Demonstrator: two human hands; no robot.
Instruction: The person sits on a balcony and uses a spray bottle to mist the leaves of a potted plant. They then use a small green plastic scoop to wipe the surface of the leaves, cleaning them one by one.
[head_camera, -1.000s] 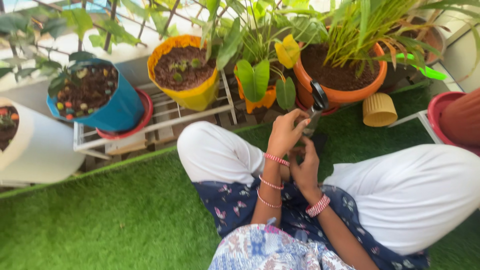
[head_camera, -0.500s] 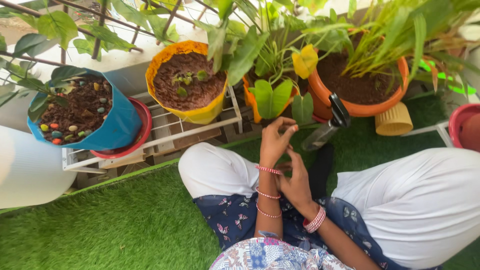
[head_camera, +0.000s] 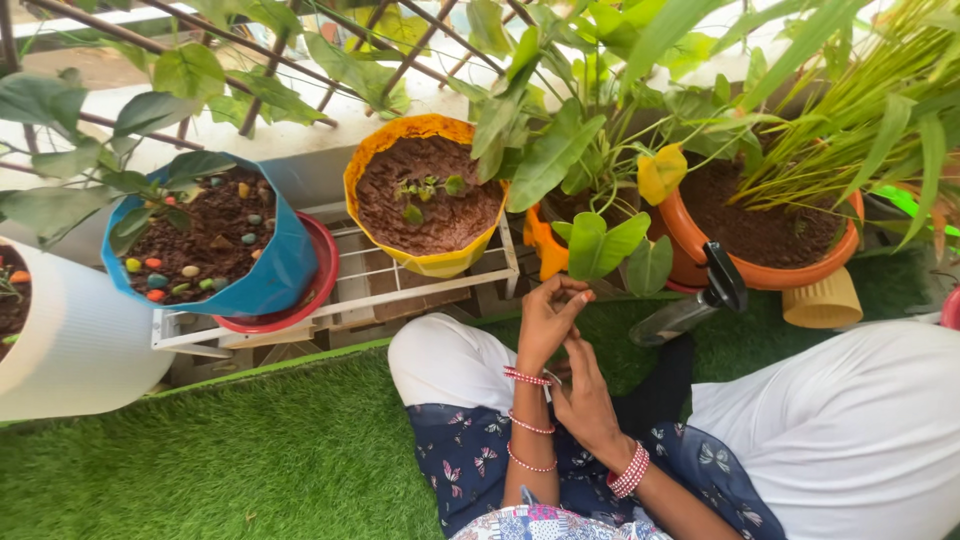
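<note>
1. The person sits on green turf (head_camera: 250, 450), and both hands are together in front of the lap
2. The left hand (head_camera: 548, 318) is raised with the fingertips pinched; what it holds I cannot tell
3. The right hand (head_camera: 585, 400) is loosely curled just under it, touching, with nothing visible in it
4. The scissors (head_camera: 690, 305) lie on the turf beside the orange pot (head_camera: 770, 270), apart from both hands
5. I think some small fiddling between the fingers is in hand; to take the scissors, one hand must get free

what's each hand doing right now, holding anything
Left hand: raised, fingertips pinched together, nothing visible in them.
Right hand: loosely curled against the left wrist; contents cannot be told.
</note>
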